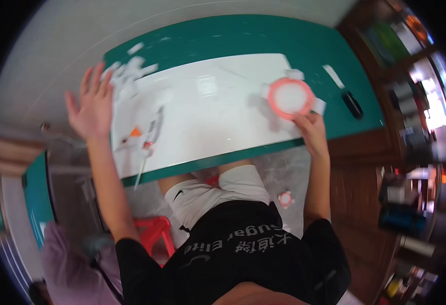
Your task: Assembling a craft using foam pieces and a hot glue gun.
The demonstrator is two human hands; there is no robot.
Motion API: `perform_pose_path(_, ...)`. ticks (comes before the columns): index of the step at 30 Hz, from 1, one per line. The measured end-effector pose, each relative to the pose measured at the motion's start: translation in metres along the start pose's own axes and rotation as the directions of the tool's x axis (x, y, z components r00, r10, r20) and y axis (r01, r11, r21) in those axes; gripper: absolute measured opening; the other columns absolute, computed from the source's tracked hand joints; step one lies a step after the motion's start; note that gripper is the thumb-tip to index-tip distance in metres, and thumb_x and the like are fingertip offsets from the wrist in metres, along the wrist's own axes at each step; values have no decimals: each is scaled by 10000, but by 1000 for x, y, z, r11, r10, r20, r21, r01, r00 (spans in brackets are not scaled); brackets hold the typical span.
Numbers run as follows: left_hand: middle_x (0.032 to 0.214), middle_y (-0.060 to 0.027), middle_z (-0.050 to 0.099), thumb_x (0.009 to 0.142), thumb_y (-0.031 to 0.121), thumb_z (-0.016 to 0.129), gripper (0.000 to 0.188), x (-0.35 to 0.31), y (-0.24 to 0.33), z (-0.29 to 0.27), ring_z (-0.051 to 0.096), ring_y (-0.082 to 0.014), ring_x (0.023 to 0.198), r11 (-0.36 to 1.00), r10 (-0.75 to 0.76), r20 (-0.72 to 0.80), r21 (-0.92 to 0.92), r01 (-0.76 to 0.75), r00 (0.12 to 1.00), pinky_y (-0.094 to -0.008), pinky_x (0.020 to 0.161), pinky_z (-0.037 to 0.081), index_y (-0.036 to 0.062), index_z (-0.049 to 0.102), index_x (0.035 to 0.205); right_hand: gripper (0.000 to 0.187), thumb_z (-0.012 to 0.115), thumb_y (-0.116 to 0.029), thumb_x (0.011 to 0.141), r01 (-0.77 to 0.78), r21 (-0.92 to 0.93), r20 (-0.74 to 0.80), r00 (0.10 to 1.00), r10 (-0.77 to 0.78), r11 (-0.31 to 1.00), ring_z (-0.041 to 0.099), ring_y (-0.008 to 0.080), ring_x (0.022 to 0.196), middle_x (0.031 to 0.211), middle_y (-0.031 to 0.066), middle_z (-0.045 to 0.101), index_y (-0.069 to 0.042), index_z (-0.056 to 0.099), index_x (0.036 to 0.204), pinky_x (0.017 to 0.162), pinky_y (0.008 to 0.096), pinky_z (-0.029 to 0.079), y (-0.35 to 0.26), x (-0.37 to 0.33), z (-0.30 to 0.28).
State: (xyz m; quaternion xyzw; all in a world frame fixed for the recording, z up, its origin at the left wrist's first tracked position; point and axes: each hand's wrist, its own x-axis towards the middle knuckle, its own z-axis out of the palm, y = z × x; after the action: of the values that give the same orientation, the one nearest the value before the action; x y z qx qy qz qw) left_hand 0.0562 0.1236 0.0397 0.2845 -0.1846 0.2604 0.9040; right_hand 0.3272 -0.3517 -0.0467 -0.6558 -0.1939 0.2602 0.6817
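Observation:
My right hand (313, 133) grips the lower rim of a round pink-edged disc (290, 96) between thumb and fingers. The disc has a white middle, and white tabs stick out around its edge. It is held over the right end of a white board (202, 119). Raised at the board's far left is my left hand (92, 107), its fingers spread and nothing in it. Loose white pieces (130, 71) lie heaped beside its fingertips. Nearer to me are a small orange triangle (135, 132) and a slim tool with a red part (148, 145), both blurred.
The board lies on a green table (253, 35). Right of the disc are a white strip (333, 76) and a black oblong object (352, 105). A small pink-rimmed round piece (285, 199) lies on the floor. A red stool (154, 231) and a person's purple sleeve (63, 254) are at lower left.

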Motion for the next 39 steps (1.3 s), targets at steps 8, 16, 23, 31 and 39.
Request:
perform_pose_path(8,1564,-262,247,1010,425,467,674,-14,16,-25,383,-428,1374,972,-98,-87,206,114,991,-483,1094,375,-29,288,1475,474,656,-74,908,144,216,-317,946,-70,966,608,133,1054,1167,78,631,22,434,1316,934,320,474,10,-115,-70)
perform_pose_path(16,1555,-249,277,1029,373,441,615,-37,31,-42,416,-409,1348,890,26,-301,441,115,953,-468,1079,374,-38,298,1463,506,704,-103,885,36,338,-670,711,213,940,632,169,999,1167,75,613,-56,419,1301,850,343,521,135,-271,-190)
perform_pose_path(23,1572,-239,253,1033,313,447,587,-49,7,-12,350,-395,1397,791,169,-479,587,171,862,-472,1125,321,-47,291,1470,299,674,-226,908,-89,609,-624,560,545,788,633,191,967,1089,38,640,-111,588,1171,866,330,526,309,-381,-205)
perform_pose_path(31,1546,-253,293,1044,313,436,539,-71,48,-25,427,-405,1334,768,121,-448,608,203,886,-464,1095,363,-38,334,1440,723,785,-391,795,-433,813,-400,73,914,390,480,379,1182,1387,143,429,-225,408,1390,945,533,488,414,-451,-138)
perform_pose_path(39,1445,-211,442,1038,259,442,451,-80,49,-66,538,-331,1198,689,123,-542,649,321,831,-409,1038,419,-23,419,1390,619,749,-380,799,-771,610,-283,4,959,183,580,317,1001,1220,102,558,-152,510,1323,810,477,524,459,-443,-107)
